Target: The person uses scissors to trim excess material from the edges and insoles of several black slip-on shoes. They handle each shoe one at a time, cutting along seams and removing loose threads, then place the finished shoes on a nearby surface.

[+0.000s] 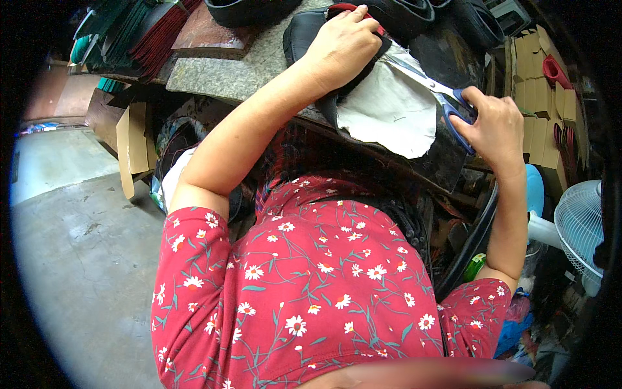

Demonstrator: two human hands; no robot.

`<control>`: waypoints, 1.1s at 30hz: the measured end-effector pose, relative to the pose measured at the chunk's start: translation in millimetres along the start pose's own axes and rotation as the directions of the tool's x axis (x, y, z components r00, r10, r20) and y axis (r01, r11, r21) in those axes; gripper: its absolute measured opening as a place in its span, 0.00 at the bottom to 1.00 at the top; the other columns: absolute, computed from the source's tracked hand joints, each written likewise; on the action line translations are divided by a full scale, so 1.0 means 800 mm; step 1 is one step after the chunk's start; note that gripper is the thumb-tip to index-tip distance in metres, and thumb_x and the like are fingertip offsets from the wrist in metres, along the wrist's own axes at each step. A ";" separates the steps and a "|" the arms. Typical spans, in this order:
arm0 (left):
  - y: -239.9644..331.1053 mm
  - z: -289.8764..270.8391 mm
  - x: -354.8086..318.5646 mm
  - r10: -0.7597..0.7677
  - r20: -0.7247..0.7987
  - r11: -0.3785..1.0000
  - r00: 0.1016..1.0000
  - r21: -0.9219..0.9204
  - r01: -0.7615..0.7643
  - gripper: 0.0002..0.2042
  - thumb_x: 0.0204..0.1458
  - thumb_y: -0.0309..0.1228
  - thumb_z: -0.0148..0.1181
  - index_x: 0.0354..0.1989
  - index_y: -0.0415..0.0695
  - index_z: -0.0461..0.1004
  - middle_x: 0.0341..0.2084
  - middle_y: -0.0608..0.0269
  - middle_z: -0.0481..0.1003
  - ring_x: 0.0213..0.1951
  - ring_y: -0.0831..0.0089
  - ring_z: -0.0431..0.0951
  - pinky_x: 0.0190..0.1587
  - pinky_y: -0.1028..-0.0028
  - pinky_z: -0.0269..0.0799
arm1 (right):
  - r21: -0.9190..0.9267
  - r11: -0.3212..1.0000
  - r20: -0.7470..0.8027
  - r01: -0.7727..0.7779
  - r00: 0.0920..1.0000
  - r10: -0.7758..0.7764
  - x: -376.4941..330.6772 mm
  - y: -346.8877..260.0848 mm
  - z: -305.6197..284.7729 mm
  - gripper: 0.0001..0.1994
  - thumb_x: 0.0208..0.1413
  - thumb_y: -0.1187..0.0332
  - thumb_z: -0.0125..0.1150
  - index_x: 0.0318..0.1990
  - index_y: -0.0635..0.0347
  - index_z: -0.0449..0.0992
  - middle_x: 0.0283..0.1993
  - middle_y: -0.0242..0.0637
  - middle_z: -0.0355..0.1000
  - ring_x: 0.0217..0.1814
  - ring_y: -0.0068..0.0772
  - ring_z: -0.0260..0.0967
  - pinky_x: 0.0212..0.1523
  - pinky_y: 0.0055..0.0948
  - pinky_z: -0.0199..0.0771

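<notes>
My right hand (495, 126) has its thumb and fingers through the blue handles of a pair of scissors (433, 84). Their blades point up and left, over a piece of white cloth (389, 113) that hangs at the table's near edge. At the upper middle, my left hand (343, 48) is closed on a black padded piece (301, 35) with a red strip along its far edge. The white cloth adjoins this black piece. Whether the blade tips are in the cloth is hard to make out.
Black rounded pieces (395, 16) lie along the table's far side. Stacks of dark green and dark red sheets (159, 39) sit at the upper left. Cardboard boxes (534, 97) stand at the right, above a fan (578, 223). Grey floor (91, 246) shows at the left.
</notes>
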State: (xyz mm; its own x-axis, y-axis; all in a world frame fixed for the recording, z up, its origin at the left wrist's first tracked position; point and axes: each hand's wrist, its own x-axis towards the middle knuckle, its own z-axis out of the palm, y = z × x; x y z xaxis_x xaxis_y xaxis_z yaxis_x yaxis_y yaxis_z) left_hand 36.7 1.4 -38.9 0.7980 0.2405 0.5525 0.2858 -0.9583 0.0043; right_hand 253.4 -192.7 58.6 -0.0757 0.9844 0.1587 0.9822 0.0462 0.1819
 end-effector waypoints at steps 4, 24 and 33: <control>-0.004 0.002 0.002 -0.008 -0.067 0.988 0.998 -0.155 -0.003 0.06 0.51 0.24 0.52 0.32 0.38 0.75 0.38 0.52 0.75 0.50 0.51 0.74 0.65 0.58 0.63 | -0.037 0.997 0.002 0.063 0.998 -0.063 0.011 0.000 -0.002 0.17 0.45 0.55 0.73 0.38 0.52 0.77 0.26 0.40 0.77 0.30 0.40 0.76 0.40 0.36 0.71; -0.002 0.002 0.004 -0.084 -0.093 0.983 0.992 -0.169 0.067 0.05 0.51 0.24 0.52 0.35 0.39 0.73 0.35 0.50 0.74 0.47 0.51 0.75 0.63 0.57 0.64 | -0.151 0.971 -0.060 0.185 0.979 -0.195 0.018 0.003 0.010 0.16 0.46 0.51 0.72 0.36 0.48 0.77 0.23 0.37 0.77 0.27 0.40 0.76 0.37 0.37 0.72; 0.005 -0.015 -0.003 0.098 0.015 0.969 0.995 -0.229 -0.092 0.07 0.51 0.33 0.61 0.37 0.50 0.77 0.46 0.63 0.76 0.55 0.61 0.73 0.62 0.54 0.61 | -0.084 0.993 0.002 -0.080 0.997 0.081 -0.004 0.036 -0.021 0.15 0.48 0.52 0.72 0.40 0.46 0.81 0.27 0.37 0.79 0.32 0.43 0.77 0.38 0.40 0.75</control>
State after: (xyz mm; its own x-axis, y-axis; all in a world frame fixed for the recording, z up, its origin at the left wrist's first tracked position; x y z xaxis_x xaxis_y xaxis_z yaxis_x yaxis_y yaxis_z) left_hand 29.7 -5.3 -29.8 0.8299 0.1479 0.5380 0.0820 -0.9861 0.1446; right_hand 279.2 -197.2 79.6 0.0042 0.9853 0.1709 0.9672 -0.0474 0.2495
